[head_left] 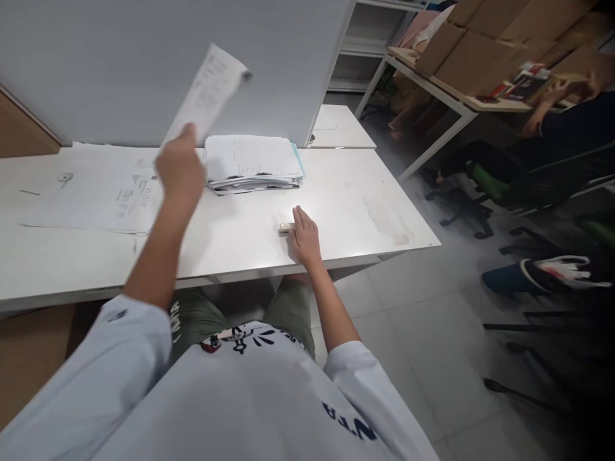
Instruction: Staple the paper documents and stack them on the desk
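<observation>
My left hand [181, 168] is raised above the table, its fingers closed on a printed paper sheet [207, 93]. The sheet tilts up to the right and is smeared by motion, with a dark spot at its far corner. Close to the table's front edge, my right hand [306, 238] rests over a small pale stapler [285, 229], whose left end sticks out from under the fingers. Behind the hands lies a stack of papers [250, 157] with a blue-edged sheet at its right. Further left, large printed sheets [100, 192] lie flat.
A grey partition [144, 64] stands along the back of the white table [346, 211]. A roll of tape [65, 177] sits on the left sheets. To the right, another table carries cardboard boxes [471, 57], with a person's arm [542, 109] beside it. Office chairs [485, 182] stand nearby.
</observation>
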Tool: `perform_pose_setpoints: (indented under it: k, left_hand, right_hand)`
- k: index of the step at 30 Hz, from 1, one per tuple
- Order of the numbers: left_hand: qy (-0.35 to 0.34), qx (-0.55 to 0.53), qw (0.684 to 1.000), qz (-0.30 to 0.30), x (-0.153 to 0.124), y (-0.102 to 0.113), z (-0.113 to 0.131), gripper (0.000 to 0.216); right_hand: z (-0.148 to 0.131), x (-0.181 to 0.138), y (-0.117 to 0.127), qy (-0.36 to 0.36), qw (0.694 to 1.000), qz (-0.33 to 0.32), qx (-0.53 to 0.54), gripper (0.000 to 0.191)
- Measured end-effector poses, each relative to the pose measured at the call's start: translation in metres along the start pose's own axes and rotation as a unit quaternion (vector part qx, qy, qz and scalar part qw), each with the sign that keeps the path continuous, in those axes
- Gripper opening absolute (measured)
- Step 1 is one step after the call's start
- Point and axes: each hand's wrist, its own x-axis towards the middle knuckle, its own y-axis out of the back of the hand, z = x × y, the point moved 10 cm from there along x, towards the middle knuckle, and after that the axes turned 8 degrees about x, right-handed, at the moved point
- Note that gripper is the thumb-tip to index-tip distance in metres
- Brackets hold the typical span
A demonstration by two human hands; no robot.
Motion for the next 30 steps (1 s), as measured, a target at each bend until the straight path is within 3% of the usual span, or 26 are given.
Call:
perform_pose_setpoints:
  k: [2, 4, 6, 9, 12, 15, 17, 19, 22, 24, 25, 27, 30]
  left_hand:
    - [-0.085, -0.016, 0.993, -0.08, 0.02, -0.052, 0.056, 0.056]
    - [-0.143, -0.015, 0.983, -0.114, 0.031, -0.097, 0.092, 0.056]
    - [-0.181, -0.011, 0.972, -0.151, 0.033, -0.14, 0.113, 0.055]
    - [-0.208, -0.009, 0.955, -0.213, 0.028, -0.19, 0.125, 0.056]
    - [-0.228, -0.027, 0.942, -0.244, 0.021, -0.213, 0.127, 0.065]
    - [-0.274, -0.055, 0.941, -0.19, 0.014, -0.199, 0.113, 0.068]
    - [-0.272, -0.051, 0.95, -0.146, 0.011, -0.18, 0.079, 0.066]
    - [-0.212, -0.013, 0.968, -0.132, 0.009, -0.163, 0.017, 0.067]
    - [-0.029, 0.074, 0.985, -0.152, -0.006, -0.142, -0.114, 0.084]
    - [0.085, 0.106, 0.971, -0.198, -0.033, -0.136, -0.198, 0.097]
    - [0.108, 0.106, 0.964, -0.221, -0.048, -0.135, -0.229, 0.102]
    - [0.117, 0.094, 0.955, -0.257, -0.075, -0.136, -0.271, 0.106]
    - [0.094, 0.095, 0.957, -0.258, -0.099, -0.132, -0.296, 0.112]
  right_hand:
    - [0.004, 0.002, -0.008, -0.012, 1.0, -0.018, -0.002, 0.055]
    - [0.007, 0.003, -0.015, -0.016, 0.999, -0.03, 0.0, 0.053]
    - [0.008, 0.004, -0.017, -0.014, 0.999, -0.03, 0.002, 0.052]
    - [0.007, 0.005, -0.016, -0.009, 1.0, -0.027, 0.0, 0.05]
    - [0.008, 0.003, -0.016, -0.009, 0.999, -0.031, -0.006, 0.05]
    - [0.01, 0.001, -0.017, -0.013, 0.999, -0.035, -0.014, 0.051]
    - [0.012, 0.0, -0.018, -0.015, 0.999, -0.041, -0.021, 0.052]
    - [0.014, 0.0, -0.018, -0.017, 0.998, -0.047, -0.026, 0.051]
    - [0.014, -0.001, -0.017, -0.019, 0.998, -0.047, -0.032, 0.051]
    - [0.014, -0.001, -0.017, -0.022, 0.998, -0.046, -0.037, 0.051]
    - [0.014, -0.001, -0.016, -0.023, 0.998, -0.045, -0.041, 0.051]
    - [0.013, -0.002, -0.016, -0.023, 0.997, -0.042, -0.053, 0.051]
    - [0.01, -0.004, -0.016, -0.021, 0.997, -0.036, -0.069, 0.051]
